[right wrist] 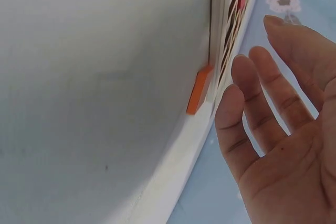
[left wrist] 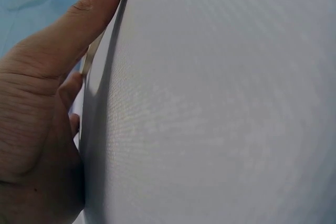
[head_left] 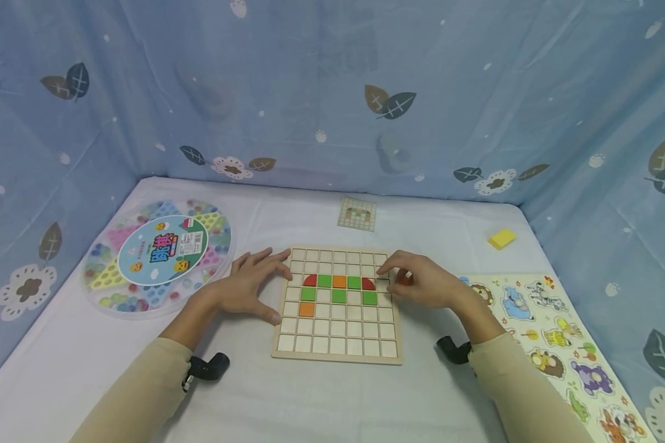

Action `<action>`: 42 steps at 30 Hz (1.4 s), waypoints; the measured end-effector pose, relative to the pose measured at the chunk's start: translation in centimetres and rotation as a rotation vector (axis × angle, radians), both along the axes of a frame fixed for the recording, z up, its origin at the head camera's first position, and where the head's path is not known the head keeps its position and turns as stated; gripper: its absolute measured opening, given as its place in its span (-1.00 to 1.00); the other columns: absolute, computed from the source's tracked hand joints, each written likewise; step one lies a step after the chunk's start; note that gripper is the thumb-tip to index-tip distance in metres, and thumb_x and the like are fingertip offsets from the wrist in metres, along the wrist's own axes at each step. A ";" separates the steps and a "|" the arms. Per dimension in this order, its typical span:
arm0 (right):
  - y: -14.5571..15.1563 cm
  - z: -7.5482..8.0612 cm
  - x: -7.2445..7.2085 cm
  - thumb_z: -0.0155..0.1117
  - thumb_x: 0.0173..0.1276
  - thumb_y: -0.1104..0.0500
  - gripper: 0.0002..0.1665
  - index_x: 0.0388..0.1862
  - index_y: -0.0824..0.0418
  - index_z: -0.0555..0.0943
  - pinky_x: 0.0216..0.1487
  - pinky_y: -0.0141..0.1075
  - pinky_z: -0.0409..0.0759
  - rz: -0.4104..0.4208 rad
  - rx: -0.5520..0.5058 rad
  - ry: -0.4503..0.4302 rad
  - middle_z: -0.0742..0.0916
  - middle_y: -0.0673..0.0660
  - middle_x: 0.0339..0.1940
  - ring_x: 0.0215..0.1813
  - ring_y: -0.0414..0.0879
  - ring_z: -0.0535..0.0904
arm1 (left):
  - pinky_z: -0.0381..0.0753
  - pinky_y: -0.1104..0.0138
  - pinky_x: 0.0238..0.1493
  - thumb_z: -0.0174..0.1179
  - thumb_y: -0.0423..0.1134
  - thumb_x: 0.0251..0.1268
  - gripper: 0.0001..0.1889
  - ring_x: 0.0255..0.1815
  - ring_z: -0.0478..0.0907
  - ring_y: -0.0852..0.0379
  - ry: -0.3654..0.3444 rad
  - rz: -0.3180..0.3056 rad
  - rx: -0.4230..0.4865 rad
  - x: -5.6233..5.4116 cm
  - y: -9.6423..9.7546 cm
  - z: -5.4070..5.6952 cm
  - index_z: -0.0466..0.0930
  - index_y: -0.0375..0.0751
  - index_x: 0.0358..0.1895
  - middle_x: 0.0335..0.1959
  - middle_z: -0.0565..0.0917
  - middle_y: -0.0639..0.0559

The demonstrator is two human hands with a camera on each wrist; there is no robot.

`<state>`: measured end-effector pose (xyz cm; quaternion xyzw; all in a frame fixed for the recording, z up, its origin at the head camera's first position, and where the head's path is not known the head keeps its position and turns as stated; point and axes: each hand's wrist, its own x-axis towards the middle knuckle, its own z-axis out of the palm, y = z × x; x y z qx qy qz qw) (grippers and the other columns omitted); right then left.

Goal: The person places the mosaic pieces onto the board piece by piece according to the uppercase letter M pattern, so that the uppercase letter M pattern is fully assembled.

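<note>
A wooden grid board [head_left: 337,357] lies on the white table, with several coloured tiles in its cells. Its upper row has a red rounded tile [head_left: 310,280] at each end, with green tiles [head_left: 324,281] and an orange tile [head_left: 339,282] between. More green tiles sit below, and another orange tile [head_left: 306,309] lies at lower left. My left hand [head_left: 244,286] spreads along the board's left edge, its thumb and fingers touching it. My right hand [head_left: 423,280] is over the right edge, fingers loosely bent and holding nothing. Beside the board, near those fingers, is a loose orange tile [right wrist: 199,90].
Behind the board lies a small pattern card [head_left: 357,213]. At left is a round Chinese checkers set [head_left: 157,252]. An animal picture board [head_left: 543,320] covers the right side, with a yellow block [head_left: 501,239] beyond it. Blue curtains [head_left: 310,92] hang around the table.
</note>
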<state>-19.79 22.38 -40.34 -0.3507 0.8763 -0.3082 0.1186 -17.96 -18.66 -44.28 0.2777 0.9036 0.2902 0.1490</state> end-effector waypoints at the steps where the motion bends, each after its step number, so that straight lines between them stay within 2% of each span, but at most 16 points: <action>1: 0.1 0.0 -0.1 0.38 0.36 0.35 -0.62 0.15 0.18 0.64 -0.14 -0.26 0.61 -0.004 0.001 -0.001 0.69 0.08 0.07 -0.13 -0.11 0.60 | -0.38 -0.33 0.49 0.61 0.30 -0.22 -0.17 0.69 -0.26 -0.27 -0.001 0.000 0.000 0.0 0.0 0.0 0.44 0.20 0.19 0.72 -0.03 0.02; 9: 0.8 0.0 -0.4 0.42 0.34 0.36 -0.59 0.16 0.20 0.62 -0.22 -0.33 0.57 -0.035 0.019 -0.024 0.69 0.10 0.09 -0.13 -0.10 0.62 | -0.38 -0.32 0.50 0.60 0.33 -0.21 -0.18 0.70 -0.27 -0.25 0.003 -0.003 -0.008 -0.2 -0.1 -0.3 0.43 0.25 0.19 0.72 -0.04 0.06; 17: 1.9 -0.5 -0.3 0.43 0.31 0.35 -0.58 0.14 0.18 0.64 -0.08 -0.14 0.66 -0.055 0.070 0.003 0.69 0.09 0.06 -0.08 -0.04 0.63 | -0.36 -0.33 0.49 0.61 0.31 -0.22 -0.18 0.70 -0.26 -0.26 0.008 -0.006 -0.005 -0.2 -0.1 -0.2 0.44 0.23 0.19 0.72 -0.04 0.04; 29: 3.1 -0.8 0.1 0.43 0.29 0.41 -0.57 0.13 0.20 0.65 -0.08 -0.17 0.67 -0.058 0.080 -0.016 0.69 0.08 0.01 -0.10 -0.03 0.62 | -0.38 -0.32 0.50 0.61 0.30 -0.22 -0.18 0.69 -0.26 -0.27 0.001 0.002 -0.008 0.0 0.0 0.0 0.44 0.21 0.18 0.72 -0.03 0.04; 38: 3.5 -1.0 0.4 0.42 0.35 0.35 -0.60 0.14 0.16 0.65 -0.15 -0.31 0.63 -0.073 0.118 -0.010 0.69 0.01 0.00 -0.16 -0.15 0.57 | -0.38 -0.33 0.49 0.61 0.28 -0.21 -0.18 0.69 -0.26 -0.29 -0.003 0.000 -0.001 0.1 0.0 0.1 0.44 0.19 0.19 0.72 -0.03 0.01; 42: 3.8 -0.9 0.9 0.39 0.37 0.36 -0.60 0.16 0.16 0.64 -0.14 -0.33 0.63 -0.068 0.082 -0.017 0.69 0.02 0.02 -0.14 -0.14 0.59 | -0.37 -0.32 0.49 0.62 0.28 -0.21 -0.18 0.69 -0.26 -0.28 -0.006 -0.003 0.003 0.0 0.0 0.2 0.44 0.18 0.18 0.72 -0.03 0.01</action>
